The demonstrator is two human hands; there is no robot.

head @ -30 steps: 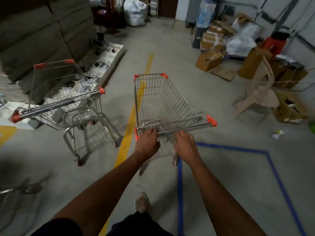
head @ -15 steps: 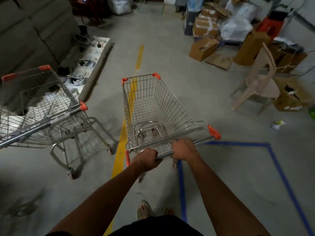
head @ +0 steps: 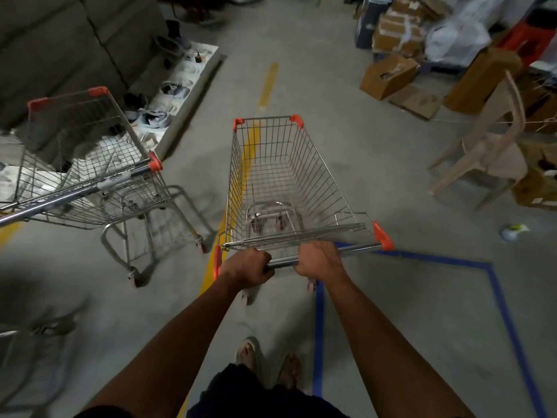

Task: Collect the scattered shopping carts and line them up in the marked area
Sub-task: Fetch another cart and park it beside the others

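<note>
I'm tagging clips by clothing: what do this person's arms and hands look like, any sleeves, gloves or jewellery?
Both forearms are bare up to the bottom edge of the picture, with no sleeve in view. The left hand and the right hand wear no gloves, and no watch, ring or bracelet shows on either wrist or hand. Only the backs of the hands are visible.

There is one camera, and it sits on my head. It looks forward and down, so my arms reach out from the bottom edge. My feet show just below, very close. The floor stretches far ahead.
</note>
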